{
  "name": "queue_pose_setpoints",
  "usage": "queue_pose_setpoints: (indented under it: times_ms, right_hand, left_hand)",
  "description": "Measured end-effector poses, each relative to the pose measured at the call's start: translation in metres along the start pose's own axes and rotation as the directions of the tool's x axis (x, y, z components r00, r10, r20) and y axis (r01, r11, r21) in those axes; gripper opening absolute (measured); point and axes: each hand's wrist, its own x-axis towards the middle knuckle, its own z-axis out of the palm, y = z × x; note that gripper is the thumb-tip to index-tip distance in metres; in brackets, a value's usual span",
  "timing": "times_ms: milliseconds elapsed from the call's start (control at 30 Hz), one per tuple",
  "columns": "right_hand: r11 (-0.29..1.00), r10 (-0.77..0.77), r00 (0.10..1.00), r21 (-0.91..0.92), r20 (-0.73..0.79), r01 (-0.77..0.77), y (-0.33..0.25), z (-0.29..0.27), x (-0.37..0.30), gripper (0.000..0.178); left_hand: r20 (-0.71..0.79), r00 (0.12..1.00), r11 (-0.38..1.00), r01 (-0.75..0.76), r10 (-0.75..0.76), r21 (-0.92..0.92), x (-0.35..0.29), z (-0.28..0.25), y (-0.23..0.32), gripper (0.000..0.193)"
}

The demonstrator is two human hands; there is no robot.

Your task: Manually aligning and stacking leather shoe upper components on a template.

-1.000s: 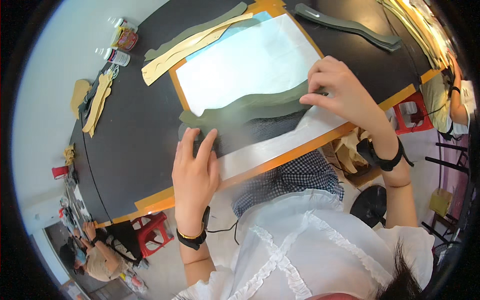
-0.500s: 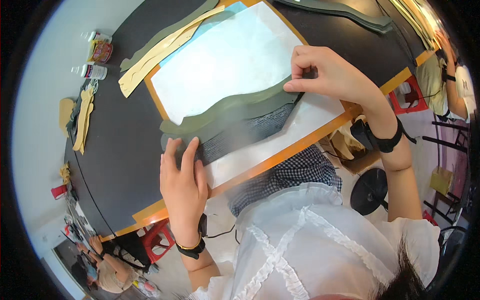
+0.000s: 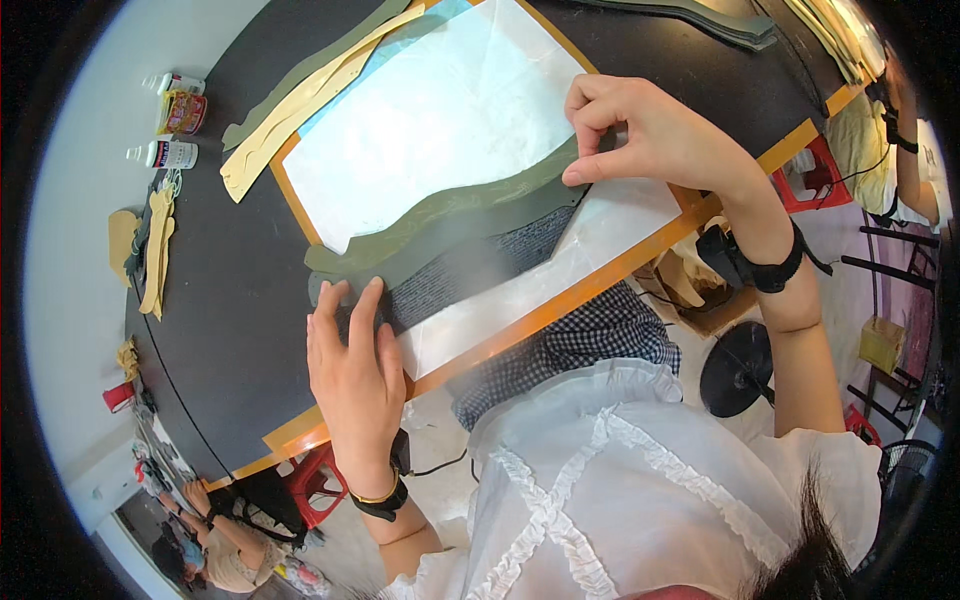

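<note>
A wavy-edged dark green strip [image 3: 440, 217] lies along a grey-green sheet [image 3: 470, 237], which laps over a black textured piece [image 3: 480, 265]. All of them rest on white paper [image 3: 430, 110]. My right hand [image 3: 640, 135] pinches the right end of the wavy green strip between thumb and fingers; its exact grip is partly hidden. At the other end my left hand [image 3: 355, 365] has its fingers apart, with the fingertips lying on the sheet's left end and on the black piece.
Yellow strips [image 3: 300, 115] and dark green strips [image 3: 700, 18] lie farther off on the black table [image 3: 235, 290]. Small bottles [image 3: 172, 155] stand at its left edge. Co-workers [image 3: 235, 545] are at lower left and far right. Red stools [image 3: 318, 488] stand below the table.
The whole view has shifted slightly, so the table and pieces sit a little farther left and up. Both hands keep nearly the same places on the pieces.
</note>
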Motion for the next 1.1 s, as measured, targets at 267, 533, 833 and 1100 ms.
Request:
queue_pose_setpoints:
  times_ms: [267, 533, 833, 1100]
  right_hand:
    - [0.999, -0.035, 0.999, 0.007, 0.009, 0.034, 0.002, 0.001, 0.000, 0.033]
    - [0.999, -0.044, 0.999, -0.006, 0.024, 0.044, 0.003, 0.000, 0.000, 0.032]
    - [0.999, -0.048, 0.998, -0.025, 0.028, 0.048, -0.004, 0.000, 0.001, 0.033]
    - [0.915, -0.164, 0.968, -0.396, -0.188, 0.079, -0.020, 0.011, -0.008, 0.032]
  left_hand:
    - [0.006, 1.000, 0.998, -0.011, 0.011, 0.066, 0.000, -0.002, 0.001, 0.035]
    - [0.007, 1.000, 0.995, -0.005, 0.004, 0.098, 0.001, 0.000, 0.001, 0.034]
    - [0.022, 1.000, 0.995, -0.002, 0.000, 0.096, 0.000, -0.003, 0.001, 0.034]
    - [-0.016, 1.000, 0.996, 0.001, 0.001, 0.091, 0.003, -0.001, 0.010, 0.033]
